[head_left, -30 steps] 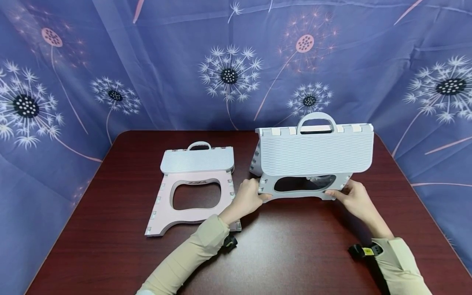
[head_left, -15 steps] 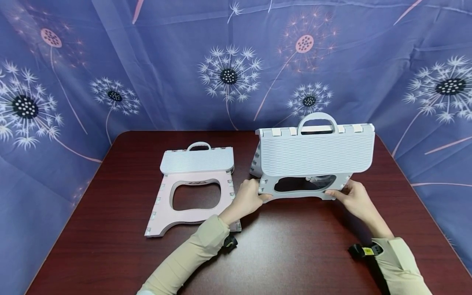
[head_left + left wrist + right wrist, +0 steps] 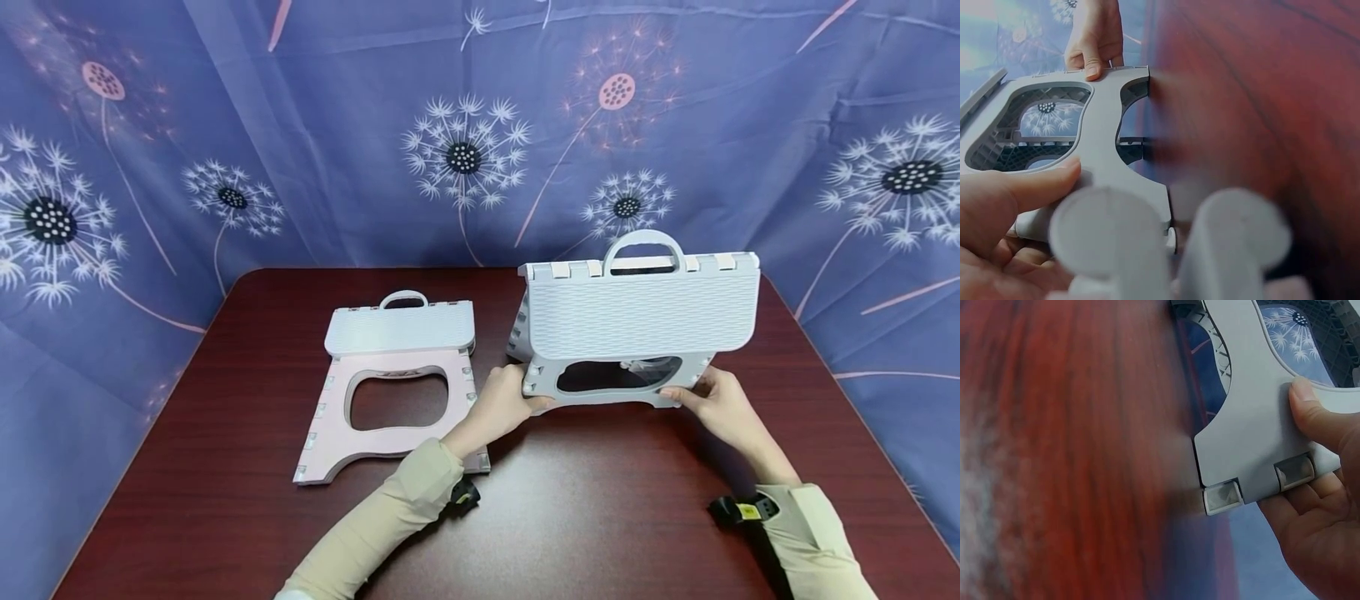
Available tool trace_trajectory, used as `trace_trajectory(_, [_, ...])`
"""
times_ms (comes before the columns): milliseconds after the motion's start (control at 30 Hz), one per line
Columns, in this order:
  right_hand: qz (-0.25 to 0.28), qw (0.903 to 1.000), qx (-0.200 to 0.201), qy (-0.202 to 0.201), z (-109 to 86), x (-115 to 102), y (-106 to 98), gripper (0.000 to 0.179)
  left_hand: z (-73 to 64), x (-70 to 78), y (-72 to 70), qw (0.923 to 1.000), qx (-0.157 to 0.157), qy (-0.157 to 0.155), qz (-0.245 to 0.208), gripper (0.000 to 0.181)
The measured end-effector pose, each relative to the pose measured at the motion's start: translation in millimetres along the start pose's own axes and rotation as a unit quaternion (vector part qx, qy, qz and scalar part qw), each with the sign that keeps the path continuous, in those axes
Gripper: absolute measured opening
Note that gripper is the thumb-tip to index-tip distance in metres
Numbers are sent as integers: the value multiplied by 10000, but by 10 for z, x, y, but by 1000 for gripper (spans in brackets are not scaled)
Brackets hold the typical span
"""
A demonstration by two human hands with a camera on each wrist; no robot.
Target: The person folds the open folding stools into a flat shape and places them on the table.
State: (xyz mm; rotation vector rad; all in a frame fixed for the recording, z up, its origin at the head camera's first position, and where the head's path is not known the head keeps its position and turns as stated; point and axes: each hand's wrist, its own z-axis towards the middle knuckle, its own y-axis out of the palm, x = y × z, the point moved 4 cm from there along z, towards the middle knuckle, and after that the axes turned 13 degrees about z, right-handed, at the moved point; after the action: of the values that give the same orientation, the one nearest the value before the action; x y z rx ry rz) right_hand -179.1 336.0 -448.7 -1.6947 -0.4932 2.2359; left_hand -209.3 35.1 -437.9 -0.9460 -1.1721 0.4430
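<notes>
I see the left hand (image 3: 498,406) and right hand (image 3: 723,408) pinching the grey stool (image 3: 645,312) between thumb and fingers; the pink stool (image 3: 337,404) lies left of both.

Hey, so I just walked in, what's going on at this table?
A person's left hand and right hand are gripping the gray folding stool at the two sides of its front leg panel, thumbs on the near face. That stool isn't folded flat: its rear legs stand apart from the front, and its carry handle is at the top. To the left, a pink-and-white stool lies folded flat on the table, with no hand holding it.
</notes>
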Motion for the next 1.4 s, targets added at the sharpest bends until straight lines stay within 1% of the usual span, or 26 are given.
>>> trace_trajectory(233, [-18, 9999, -118, 69, -7, 5, -9, 12, -31, 1, -13, 9999, 46, -35, -163, 26])
trace_trajectory(433, [47, 9998, -127, 134, -12, 8, -28, 15, -69, 12, -59, 10000, 53, -18, -57, 19])
trace_trajectory(567, [167, 9998, -35, 133, -24, 8, -58, 17, -86, 16, -65, 10000, 65, 24, 7, 16])
trace_trajectory(800, [225, 9995, 229, 26, -58, -18, -110, 26, -100, 32, -98, 9996, 282, 69, 21, 14])
trace_trajectory(1067, [178, 9991, 375, 52, -54, -13, -79, 23, -114, 40, -97, 9994, 313, 124, -87, 12])
trace_trajectory(1167, [135, 9990, 435, -34, -47, -68, -69, 20, -115, 34, -87, 9992, 333, 178, -146, 12])
trace_trajectory(1400, [185, 9984, 472, -239, -46, -379, -27, 14, -115, 22, -70, 9989, 420, 191, -105, 15])
